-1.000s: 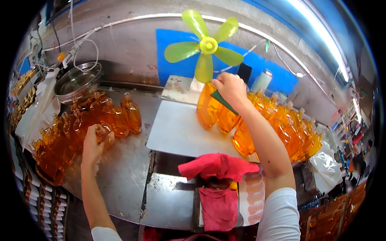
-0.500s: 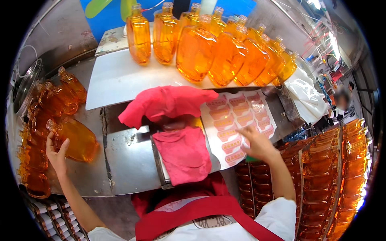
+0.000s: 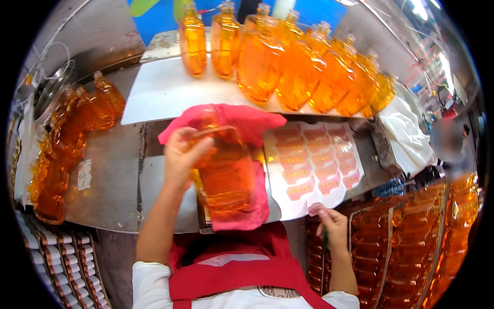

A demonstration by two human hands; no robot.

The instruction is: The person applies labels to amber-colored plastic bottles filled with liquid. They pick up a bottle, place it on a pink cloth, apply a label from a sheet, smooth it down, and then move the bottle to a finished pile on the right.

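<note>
My left hand [image 3: 182,154] is closed around the upper part of a glass bottle of amber liquid [image 3: 224,175]. It holds the bottle tilted over a folded pink cloth [image 3: 257,219], with a second pink cloth [image 3: 180,122] just behind. At the near edge of a white label sheet [image 3: 293,206], my right hand [image 3: 335,226] pinches a small pink label [image 3: 315,208] between thumb and fingers. Rows of pink labels [image 3: 329,170] show on the sheet. A thin green strip [image 3: 325,236] shows beside the right hand; whether it is held cannot be told.
Several amber bottles [image 3: 260,67] stand on a raised white board [image 3: 164,87] at the back. More bottles lie and stand along the metal table's [image 3: 110,180] left side [image 3: 51,175]. Stacked bottles [image 3: 411,237] fill the right. White-capped rows [image 3: 62,257] sit lower left. Another person [image 3: 447,144] is far right.
My left hand has brought the bottle from the left of the table to above the pink cloth. My right hand has drawn nearer to me and now pinches a label.
</note>
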